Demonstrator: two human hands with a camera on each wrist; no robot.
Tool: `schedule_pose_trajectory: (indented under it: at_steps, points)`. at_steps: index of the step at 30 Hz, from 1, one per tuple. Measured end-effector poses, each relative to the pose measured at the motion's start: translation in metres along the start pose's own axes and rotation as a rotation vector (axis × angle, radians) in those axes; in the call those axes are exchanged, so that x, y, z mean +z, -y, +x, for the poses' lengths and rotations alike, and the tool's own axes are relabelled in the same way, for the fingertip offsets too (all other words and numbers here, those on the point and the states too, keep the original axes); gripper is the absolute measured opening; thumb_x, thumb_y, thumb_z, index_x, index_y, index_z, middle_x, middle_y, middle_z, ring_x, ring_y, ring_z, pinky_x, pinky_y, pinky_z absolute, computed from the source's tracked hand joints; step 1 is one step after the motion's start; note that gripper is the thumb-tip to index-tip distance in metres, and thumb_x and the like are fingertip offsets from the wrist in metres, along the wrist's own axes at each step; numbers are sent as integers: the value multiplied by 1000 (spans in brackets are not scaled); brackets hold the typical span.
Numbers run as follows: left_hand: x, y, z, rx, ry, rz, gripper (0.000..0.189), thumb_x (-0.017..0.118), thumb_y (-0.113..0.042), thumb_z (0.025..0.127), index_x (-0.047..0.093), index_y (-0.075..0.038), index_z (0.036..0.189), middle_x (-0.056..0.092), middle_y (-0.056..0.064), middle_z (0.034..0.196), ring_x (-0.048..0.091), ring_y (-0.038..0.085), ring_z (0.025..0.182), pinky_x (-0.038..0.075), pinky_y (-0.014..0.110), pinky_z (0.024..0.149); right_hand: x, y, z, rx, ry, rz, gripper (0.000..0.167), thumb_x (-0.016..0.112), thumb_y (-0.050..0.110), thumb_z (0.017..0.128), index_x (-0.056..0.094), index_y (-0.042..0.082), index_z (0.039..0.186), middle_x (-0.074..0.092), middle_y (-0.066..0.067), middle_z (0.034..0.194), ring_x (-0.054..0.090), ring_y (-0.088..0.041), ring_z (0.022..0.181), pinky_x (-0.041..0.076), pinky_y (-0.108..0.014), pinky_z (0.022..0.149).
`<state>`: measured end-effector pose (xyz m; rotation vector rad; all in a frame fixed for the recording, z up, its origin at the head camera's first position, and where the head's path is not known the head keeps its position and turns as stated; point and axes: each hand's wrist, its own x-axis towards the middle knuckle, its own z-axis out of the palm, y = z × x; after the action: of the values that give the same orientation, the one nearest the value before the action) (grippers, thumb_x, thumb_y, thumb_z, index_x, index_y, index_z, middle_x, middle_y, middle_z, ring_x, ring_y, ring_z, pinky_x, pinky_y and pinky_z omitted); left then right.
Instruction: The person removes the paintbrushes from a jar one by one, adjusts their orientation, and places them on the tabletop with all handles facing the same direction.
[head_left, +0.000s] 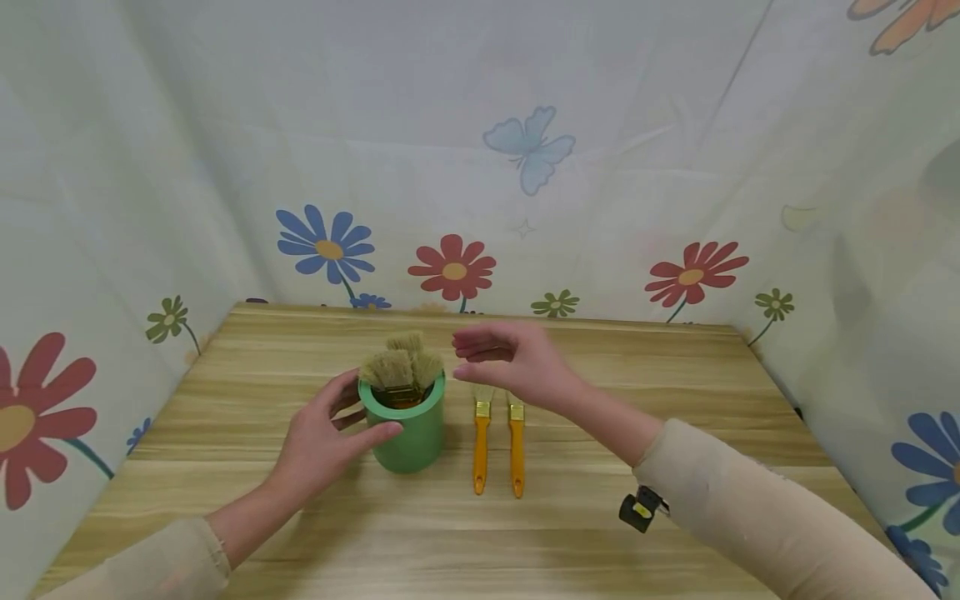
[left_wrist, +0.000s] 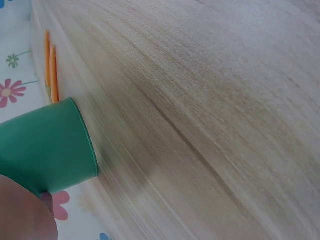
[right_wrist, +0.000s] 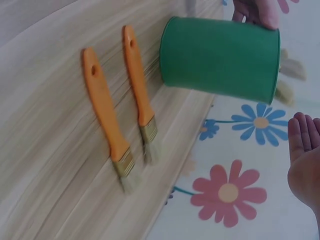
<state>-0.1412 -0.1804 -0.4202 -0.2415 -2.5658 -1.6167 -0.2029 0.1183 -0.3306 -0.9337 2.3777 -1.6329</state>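
Note:
A green cylindrical cup [head_left: 408, 442] stands upright on the wooden table, left of centre. Several paintbrushes [head_left: 390, 371] are in it, pale bristles up; their handles are hidden inside. My left hand [head_left: 318, 442] holds the cup from the left near its rim, thumb across the front and fingers around the far side. To the right of the rim, my right hand [head_left: 525, 358] hovers in the air with extended fingers, holding nothing. Below it two paintbrushes with orange handles, a left one [head_left: 481, 450] and a right one [head_left: 517, 458], lie side by side, bristles pointing away.
The wooden table [head_left: 637, 533] ends at the back against a pale curtain [head_left: 600, 217] printed with flowers and a butterfly. Curtain fabric also hangs along the left and right sides. A small black device [head_left: 637, 510] sits at my right sleeve.

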Motion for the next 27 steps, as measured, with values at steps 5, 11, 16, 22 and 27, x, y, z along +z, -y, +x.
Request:
schedule_pose_trajectory:
  at_steps: [5, 11, 16, 22, 27]
  points:
    - [0, 0, 1, -4, 2, -5, 89, 92, -42, 85, 48, -17, 158, 59, 9, 151, 57, 32, 139, 58, 45, 111, 12, 8, 5, -32, 37, -4, 45, 84, 12, 95, 70, 0, 136, 75, -13, 129, 72, -26, 118, 62, -37, 106]
    - [-1, -1, 0, 0, 3, -1, 89, 92, -42, 86, 48, -16, 158, 59, 10, 151, 57, 32, 139, 58, 44, 110, 23, 15, 11, -40, 79, -28, 49, 86, 14, 93, 70, 2, 138, 75, -8, 128, 73, -19, 116, 61, -44, 106]
    - [-1, 0, 1, 10, 4, -2, 88, 92, -42, 86, 48, -17, 158, 59, 9, 151, 57, 31, 139, 58, 43, 110, 29, 15, 17, -52, 97, -56, 49, 87, 15, 92, 70, 4, 137, 76, -7, 127, 74, -18, 115, 62, -42, 105]
    - [-1, 0, 1, 15, 5, -1, 87, 92, -42, 87, 48, -17, 158, 59, 9, 151, 57, 31, 139, 58, 43, 110, 33, 15, 24, -56, 109, -110, 50, 87, 18, 92, 70, 5, 138, 76, -5, 128, 73, -17, 116, 62, -33, 104]
    - [-1, 0, 1, 11, 5, 3, 87, 92, -43, 86, 48, -17, 158, 58, 9, 152, 58, 32, 139, 58, 44, 110, 37, 17, 31, -64, 129, -172, 52, 87, 21, 93, 70, 6, 140, 75, -4, 129, 73, -12, 115, 62, -28, 101]
